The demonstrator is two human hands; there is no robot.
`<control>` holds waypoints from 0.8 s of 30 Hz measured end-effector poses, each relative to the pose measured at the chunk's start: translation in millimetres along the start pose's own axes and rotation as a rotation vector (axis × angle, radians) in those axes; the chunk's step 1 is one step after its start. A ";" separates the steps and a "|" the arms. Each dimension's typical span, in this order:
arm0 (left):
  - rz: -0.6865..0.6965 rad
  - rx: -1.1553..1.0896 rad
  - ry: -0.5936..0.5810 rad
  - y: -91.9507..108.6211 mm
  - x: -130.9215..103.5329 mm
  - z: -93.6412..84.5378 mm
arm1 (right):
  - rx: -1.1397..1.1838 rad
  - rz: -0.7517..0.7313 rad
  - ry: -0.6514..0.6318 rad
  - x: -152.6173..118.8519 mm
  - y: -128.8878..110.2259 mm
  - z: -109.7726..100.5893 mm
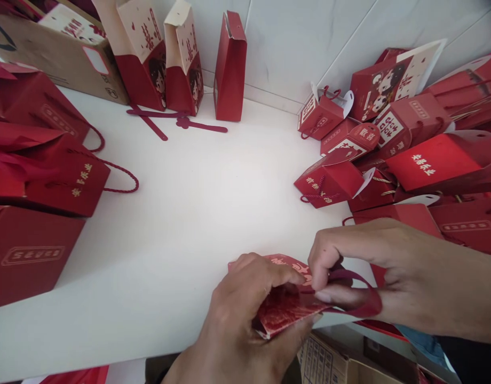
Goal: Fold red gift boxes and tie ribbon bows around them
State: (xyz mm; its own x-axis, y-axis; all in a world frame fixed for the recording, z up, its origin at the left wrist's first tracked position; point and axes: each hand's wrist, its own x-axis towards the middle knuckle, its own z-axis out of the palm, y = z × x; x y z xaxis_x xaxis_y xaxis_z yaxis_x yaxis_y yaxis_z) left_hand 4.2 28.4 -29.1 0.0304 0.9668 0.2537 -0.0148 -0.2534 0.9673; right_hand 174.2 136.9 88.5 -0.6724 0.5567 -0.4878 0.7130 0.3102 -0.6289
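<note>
Near the front edge of the white table, my left hand (245, 314) is wrapped round a small red box (287, 314) with pale printing on its far side. The box is tilted, and its near end faces me. At its right end, my right hand (349, 272) pinches a dark red ribbon strap (369, 304) between thumb and curled fingers. The strap loops over the right thumb and meets the box's edge. Where exactly the strap joins the box is hidden by the fingers.
Red gift boxes (329, 178) crowd the right side. Larger red bags (29, 250) stand at the left, one with a rope handle. A cardboard box (69, 58), upright cartons (231, 69) and loose ribbon straps (205, 127) lie towards the back wall. An open carton (325, 357) sits below the table.
</note>
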 end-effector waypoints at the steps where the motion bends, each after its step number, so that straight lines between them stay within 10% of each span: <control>1: 0.006 0.002 0.000 0.0 1.0 -0.5 | -0.005 0.008 -0.010 0.9 -0.1 -0.2; 24: 0.168 0.028 0.082 3.4 10.3 4.0 | 0.020 -0.079 0.018 -20.7 3.9 -1.9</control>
State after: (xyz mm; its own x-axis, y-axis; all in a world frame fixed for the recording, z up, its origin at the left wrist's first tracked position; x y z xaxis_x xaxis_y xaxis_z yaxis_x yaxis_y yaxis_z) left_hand 8.4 37.4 -23.2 -0.0512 0.9100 0.4115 0.0149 -0.4113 0.9114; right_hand 191.2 128.0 97.2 -0.7226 0.5447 -0.4255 0.6537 0.3383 -0.6769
